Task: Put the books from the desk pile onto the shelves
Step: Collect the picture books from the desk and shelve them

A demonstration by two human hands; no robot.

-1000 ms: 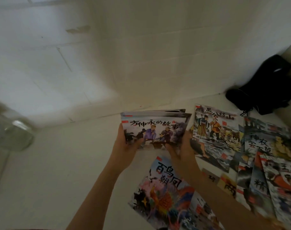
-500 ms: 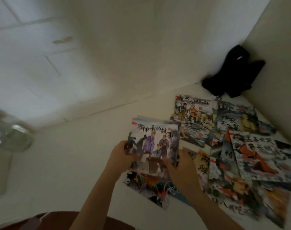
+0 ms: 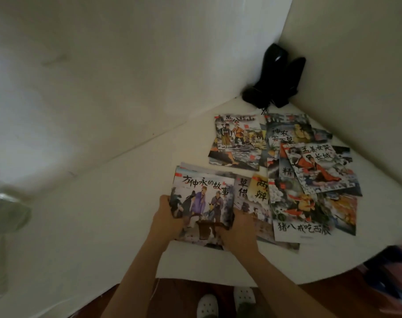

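Note:
Thin picture books lie spread over the right half of a white desk (image 3: 103, 226). I hold a small stack of books (image 3: 202, 198), its top cover showing figures in purple and grey robes. My left hand (image 3: 169, 218) grips the stack's lower left edge and my right hand (image 3: 236, 228) grips its lower right corner. The stack rests low over the desk, above other books. Further right lie a loose pile of books (image 3: 310, 180) and a book with figures in robes (image 3: 237, 138). No shelf is in view.
A black object (image 3: 275, 76) leans in the far corner where two white walls meet. A blurred clear glass thing (image 3: 7, 212) stands at the left edge. Below the desk's front edge are a brown floor and two white shoes (image 3: 225, 301).
Both hands brought the held stack down from upright toward the desk, over the spread books. The view tilted downward, so the desk's front edge and the shoes now show.

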